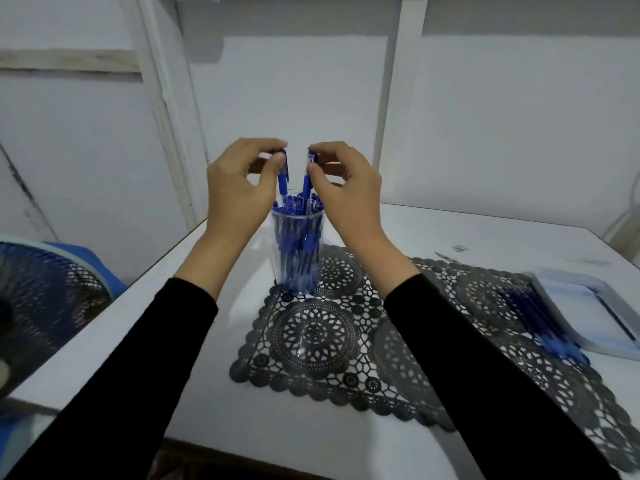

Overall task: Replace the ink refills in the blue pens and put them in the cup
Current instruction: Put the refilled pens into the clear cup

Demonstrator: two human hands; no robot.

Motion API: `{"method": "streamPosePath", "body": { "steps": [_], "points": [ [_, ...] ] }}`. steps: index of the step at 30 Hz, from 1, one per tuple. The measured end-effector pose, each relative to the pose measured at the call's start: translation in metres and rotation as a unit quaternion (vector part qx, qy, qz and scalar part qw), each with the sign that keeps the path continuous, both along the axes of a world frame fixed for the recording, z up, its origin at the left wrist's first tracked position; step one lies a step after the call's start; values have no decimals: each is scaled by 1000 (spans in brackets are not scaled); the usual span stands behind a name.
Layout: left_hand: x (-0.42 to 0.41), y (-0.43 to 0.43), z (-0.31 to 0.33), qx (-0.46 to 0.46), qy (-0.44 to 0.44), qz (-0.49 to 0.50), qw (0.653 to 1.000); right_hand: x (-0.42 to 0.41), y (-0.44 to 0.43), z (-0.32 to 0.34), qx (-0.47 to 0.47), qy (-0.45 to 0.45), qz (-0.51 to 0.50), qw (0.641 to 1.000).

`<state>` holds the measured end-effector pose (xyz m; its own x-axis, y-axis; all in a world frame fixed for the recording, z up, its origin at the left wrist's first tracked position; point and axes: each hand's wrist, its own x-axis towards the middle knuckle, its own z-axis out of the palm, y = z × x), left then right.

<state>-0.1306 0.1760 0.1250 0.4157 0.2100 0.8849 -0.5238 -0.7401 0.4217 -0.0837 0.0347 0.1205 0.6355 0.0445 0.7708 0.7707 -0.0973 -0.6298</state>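
Pens (283,183) between fingers (276,161) (above cup (278,247))

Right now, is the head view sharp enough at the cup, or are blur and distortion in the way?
Head view: sharp at centre, on the left hand and right hand pinching blue pens at the cup; the blue refills at the right edge are smeared; wall lines bow from the wide lens; light is dim and flat.

cup (298,251) mouth crowded with pens (297,206), tray (585,306) right
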Motion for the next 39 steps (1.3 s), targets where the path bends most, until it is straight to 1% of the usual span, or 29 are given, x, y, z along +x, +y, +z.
{"method": "streamPosePath", "body": {
  "steps": [4,10,14,19,21,24,26,28,30,32,34,35,36,37,39],
  "points": [
    [2,0,-13,-12,44,-3,999,2,-2,-2,-8,8,-1,1000],
    [4,4,-20,-31,95,-16,995,5,-4,-13,-87,49,31,995],
    [3,7,-24,-30,129,-26,991,4,-6,-14,-119,48,30,991],
    [0,8,-28,3,156,-17,988,3,-9,-8,-201,18,7,979],
    [0,8,-29,25,158,-14,987,4,-12,-10,-201,18,15,979],
    [0,8,-33,48,161,-17,986,2,-17,-21,-148,15,25,989],
    [-1,9,-42,22,146,-28,989,-4,-21,-31,-100,25,31,994],
    [-2,10,-55,-51,144,-41,987,-10,-24,-41,-98,62,38,993],
    [-3,7,-71,-135,153,-43,978,-15,-27,-49,-111,101,52,987],
    [-4,6,-86,-175,209,-8,962,-16,-28,-55,-111,131,67,983],
    [-3,12,-105,-147,332,34,931,-17,-26,-60,-118,144,73,980],
    [-5,14,-114,-123,396,40,909,-17,-24,-62,-122,148,75,979],
    [-7,15,-121,-99,441,38,891,-18,-21,-66,-121,152,77,978],
    [-12,15,-124,-72,462,31,884,-20,-17,-69,-117,154,78,978],
    [-19,11,-124,-35,458,7,888,-23,-11,-73,-103,151,74,980]
  ]
}}
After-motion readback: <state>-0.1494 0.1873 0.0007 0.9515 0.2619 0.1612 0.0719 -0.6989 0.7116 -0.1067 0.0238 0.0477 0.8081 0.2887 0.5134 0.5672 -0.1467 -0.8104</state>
